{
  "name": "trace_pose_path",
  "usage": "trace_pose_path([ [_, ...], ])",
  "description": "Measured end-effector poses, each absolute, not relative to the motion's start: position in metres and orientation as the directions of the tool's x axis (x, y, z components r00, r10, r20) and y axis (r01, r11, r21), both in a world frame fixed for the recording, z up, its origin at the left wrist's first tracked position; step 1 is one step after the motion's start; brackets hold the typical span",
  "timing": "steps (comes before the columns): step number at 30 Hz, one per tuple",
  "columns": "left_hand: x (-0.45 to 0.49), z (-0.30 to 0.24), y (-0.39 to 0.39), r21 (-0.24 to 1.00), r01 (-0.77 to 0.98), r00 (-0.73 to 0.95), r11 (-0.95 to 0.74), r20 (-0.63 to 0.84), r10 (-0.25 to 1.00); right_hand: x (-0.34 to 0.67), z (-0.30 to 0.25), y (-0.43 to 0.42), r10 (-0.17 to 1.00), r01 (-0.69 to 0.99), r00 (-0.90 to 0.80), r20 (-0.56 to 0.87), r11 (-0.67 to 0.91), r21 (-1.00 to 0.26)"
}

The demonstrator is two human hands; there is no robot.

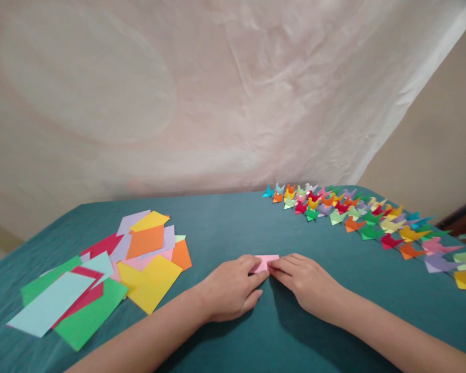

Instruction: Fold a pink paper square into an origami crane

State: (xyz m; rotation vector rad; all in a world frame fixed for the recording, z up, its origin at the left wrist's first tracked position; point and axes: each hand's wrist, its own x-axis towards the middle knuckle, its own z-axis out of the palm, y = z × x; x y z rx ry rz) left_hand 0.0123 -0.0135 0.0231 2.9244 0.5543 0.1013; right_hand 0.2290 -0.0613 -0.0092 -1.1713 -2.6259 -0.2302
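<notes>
A small folded pink paper (265,261) lies on the teal tablecloth (225,223) in front of me. My left hand (231,287) rests on its left end, fingers curled and pressing down on it. My right hand (305,282) meets it from the right, fingertips pressed together on the paper's near right edge. Most of the paper's near half is hidden under my fingers.
A loose spread of coloured paper sheets (101,274) lies at the left. Several small folded paper birds (365,217) stand in rows along the right side towards the table's edge. A pale cloth (217,93) hangs behind the table.
</notes>
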Motion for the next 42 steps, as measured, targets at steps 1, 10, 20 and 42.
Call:
trace_pose_path([
  [1, 0.012, 0.023, -0.014, 0.173, 0.361, 0.928, -0.916, 0.036, 0.372, 0.227, -0.007, -0.063, 0.710, 0.752, -0.644, 0.285, 0.656, 0.064],
  [10, 0.012, 0.028, -0.012, 0.156, 0.364, 0.925, -0.918, 0.049, 0.376, 0.216, 0.003, -0.068, 0.735, 0.770, -0.637, 0.232, 0.624, 0.135],
  [20, 0.004, 0.044, -0.014, 0.065, 0.431, 0.898, -0.900, 0.067, 0.435, 0.216, -0.002, -0.068, 0.731, 0.772, -0.633, 0.254, 0.621, 0.136],
  [42, 0.006, 0.040, -0.021, 0.026, 0.429, 0.903, -0.903, 0.017, 0.430, 0.223, -0.015, -0.053, 0.765, 0.794, -0.559, 0.319, 0.605, -0.061],
])
